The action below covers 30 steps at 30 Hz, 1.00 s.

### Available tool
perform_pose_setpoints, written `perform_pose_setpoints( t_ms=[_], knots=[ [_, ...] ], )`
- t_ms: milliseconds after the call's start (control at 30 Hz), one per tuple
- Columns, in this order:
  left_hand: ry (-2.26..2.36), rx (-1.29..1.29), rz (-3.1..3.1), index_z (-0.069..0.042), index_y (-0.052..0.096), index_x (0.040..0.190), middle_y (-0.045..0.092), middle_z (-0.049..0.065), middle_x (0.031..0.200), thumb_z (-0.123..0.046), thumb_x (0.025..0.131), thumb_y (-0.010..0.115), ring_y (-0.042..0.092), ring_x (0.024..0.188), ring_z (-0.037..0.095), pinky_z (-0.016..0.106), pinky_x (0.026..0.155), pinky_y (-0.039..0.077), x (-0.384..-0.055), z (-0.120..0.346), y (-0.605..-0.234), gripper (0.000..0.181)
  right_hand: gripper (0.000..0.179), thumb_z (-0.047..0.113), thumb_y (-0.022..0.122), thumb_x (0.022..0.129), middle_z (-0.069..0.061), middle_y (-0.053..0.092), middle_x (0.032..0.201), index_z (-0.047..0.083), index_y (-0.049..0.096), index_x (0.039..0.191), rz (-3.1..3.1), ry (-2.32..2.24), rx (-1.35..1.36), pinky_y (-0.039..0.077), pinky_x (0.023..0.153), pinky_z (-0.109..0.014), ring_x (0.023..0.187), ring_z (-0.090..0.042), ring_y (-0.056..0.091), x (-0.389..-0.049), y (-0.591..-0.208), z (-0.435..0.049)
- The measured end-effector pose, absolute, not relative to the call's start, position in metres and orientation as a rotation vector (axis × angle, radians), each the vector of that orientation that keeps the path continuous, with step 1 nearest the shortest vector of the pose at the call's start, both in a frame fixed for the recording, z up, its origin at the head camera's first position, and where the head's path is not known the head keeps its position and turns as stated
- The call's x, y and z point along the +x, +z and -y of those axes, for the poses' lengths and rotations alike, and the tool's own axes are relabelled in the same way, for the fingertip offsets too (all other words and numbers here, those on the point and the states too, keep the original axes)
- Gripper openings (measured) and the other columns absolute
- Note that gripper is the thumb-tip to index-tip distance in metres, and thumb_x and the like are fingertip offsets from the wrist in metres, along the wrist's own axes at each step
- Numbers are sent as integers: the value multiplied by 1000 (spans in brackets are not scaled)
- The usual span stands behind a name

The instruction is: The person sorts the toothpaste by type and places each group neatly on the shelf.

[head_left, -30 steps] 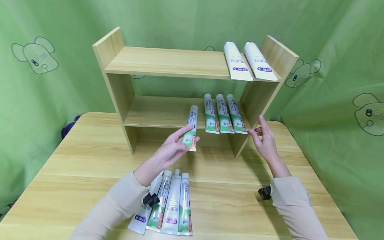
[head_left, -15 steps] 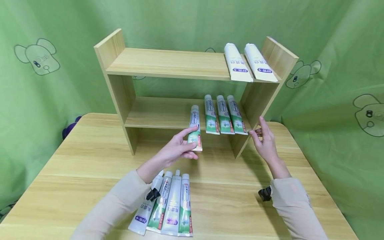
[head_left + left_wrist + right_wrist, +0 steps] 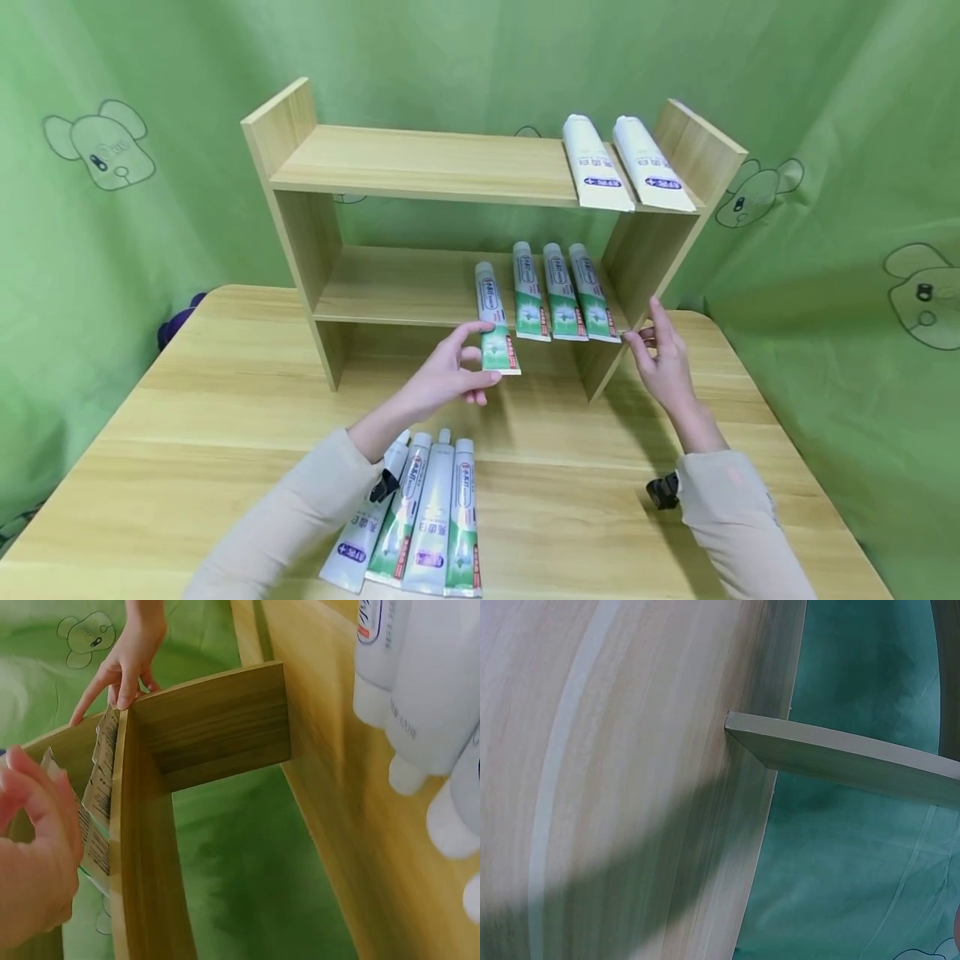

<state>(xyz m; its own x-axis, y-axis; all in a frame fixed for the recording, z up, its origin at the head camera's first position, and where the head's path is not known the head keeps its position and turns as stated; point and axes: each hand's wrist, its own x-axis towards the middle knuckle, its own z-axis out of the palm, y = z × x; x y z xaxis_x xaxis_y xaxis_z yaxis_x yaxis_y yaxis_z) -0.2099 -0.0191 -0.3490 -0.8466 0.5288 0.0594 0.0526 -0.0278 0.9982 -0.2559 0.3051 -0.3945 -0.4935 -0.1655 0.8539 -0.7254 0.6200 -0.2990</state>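
In my left hand [image 3: 442, 379] is a green-and-white toothpaste tube [image 3: 496, 321], pinched near its flat crimped end by thumb and fingers. Its capped end reaches over the middle board of a wooden shelf [image 3: 397, 287], left of several matching toothpaste tubes [image 3: 564, 292] lying side by side. My right hand [image 3: 663, 358] grips the front edge of the right side panel, its thumb close to the rightmost tube's corner. In the left wrist view, the right hand [image 3: 131, 664] is at the panel edge, while the left hand's fingers [image 3: 45, 802] hide much of the held tube.
Two white toothpaste tubes [image 3: 597, 162] lie on the top board at the right. Several more tubes [image 3: 427, 517], white and green-white, lie fanned on the wooden table [image 3: 187, 433] beneath my left forearm. A green curtain [image 3: 450, 50] surrounds the table.
My left hand has moved slightly right with the toothpaste tube, turning it so its crimped end swings rightward, nearer the row. The right hand keeps its place on the shelf panel.
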Motion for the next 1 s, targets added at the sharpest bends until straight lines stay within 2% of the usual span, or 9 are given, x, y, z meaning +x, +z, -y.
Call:
perform_pose_setpoints(
  t_ms=[167, 233, 333, 433, 600, 667, 767, 900, 1000],
  knots=[
    [1866, 620, -2230, -6, 41, 132, 60, 13, 86, -2, 84, 63, 54, 46, 13, 21, 41, 50, -210, 16, -350, 54, 60, 11, 57, 89, -30, 50, 108, 4, 28, 141, 2003, 831, 700, 42, 71, 1, 74, -5, 50, -257, -396, -307],
    [1848, 613, -2308, -6, 43, 131, 61, 14, 85, -2, 84, 63, 53, 44, 14, 22, 40, 50, -212, 16, -351, 52, 59, 24, 52, 91, -31, 50, 108, 5, 28, 141, 2000, 826, 704, 41, 71, 1, 73, -6, 50, -258, -397, -308],
    [1834, 611, -2367, -6, 45, 131, 62, 14, 83, -3, 84, 63, 54, 44, 15, 23, 38, 50, -215, 16, -353, 50, 60, 33, 47, 92, -31, 50, 107, 5, 28, 141, 1998, 816, 706, 41, 69, 1, 71, -7, 50, -258, -397, -309],
    [1825, 617, -2394, -7, 46, 131, 63, 13, 79, -5, 85, 63, 56, 46, 22, 24, 38, 50, -219, 17, -354, 49, 60, 31, 48, 92, -31, 51, 104, 4, 28, 141, 2000, 811, 708, 41, 70, 1, 69, -12, 51, -258, -396, -309],
    [1824, 580, -2386, -11, 45, 132, 63, 11, 77, -6, 86, 61, 58, 54, 38, 24, 40, 52, -226, 17, -353, 49, 59, 17, 56, 89, -29, 53, 100, 2, 29, 140, 1996, 794, 701, 42, 71, 1, 65, -24, 53, -255, -395, -307],
    [1826, 566, -2377, -12, 44, 133, 64, 11, 77, -6, 86, 61, 58, 55, 38, 23, 40, 52, -228, 17, -354, 50, 61, 12, 59, 87, -28, 54, 100, 2, 30, 140, 1992, 786, 695, 43, 71, 0, 65, -25, 53, -255, -395, -307],
    [1841, 565, -2362, -11, 44, 133, 64, 12, 78, -6, 87, 60, 57, 50, 30, 23, 40, 51, -231, 16, -354, 49, 61, 12, 59, 87, -28, 53, 102, 2, 29, 140, 1993, 784, 696, 42, 71, 1, 65, -24, 53, -255, -395, -307],
    [1869, 558, -2337, -11, 43, 134, 64, 13, 77, -5, 87, 59, 55, 46, 18, 23, 40, 52, -235, 15, -356, 49, 59, 20, 53, 90, -30, 52, 105, 4, 28, 141, 1999, 799, 711, 41, 73, 2, 66, -22, 52, -255, -395, -308],
    [1900, 531, -2305, -11, 43, 134, 63, 13, 77, -6, 88, 58, 54, 45, 17, 26, 41, 53, -238, 13, -357, 49, 59, 28, 49, 92, -30, 51, 103, 6, 28, 142, 1997, 808, 723, 41, 72, 2, 66, -20, 52, -257, -396, -309]
  ],
)
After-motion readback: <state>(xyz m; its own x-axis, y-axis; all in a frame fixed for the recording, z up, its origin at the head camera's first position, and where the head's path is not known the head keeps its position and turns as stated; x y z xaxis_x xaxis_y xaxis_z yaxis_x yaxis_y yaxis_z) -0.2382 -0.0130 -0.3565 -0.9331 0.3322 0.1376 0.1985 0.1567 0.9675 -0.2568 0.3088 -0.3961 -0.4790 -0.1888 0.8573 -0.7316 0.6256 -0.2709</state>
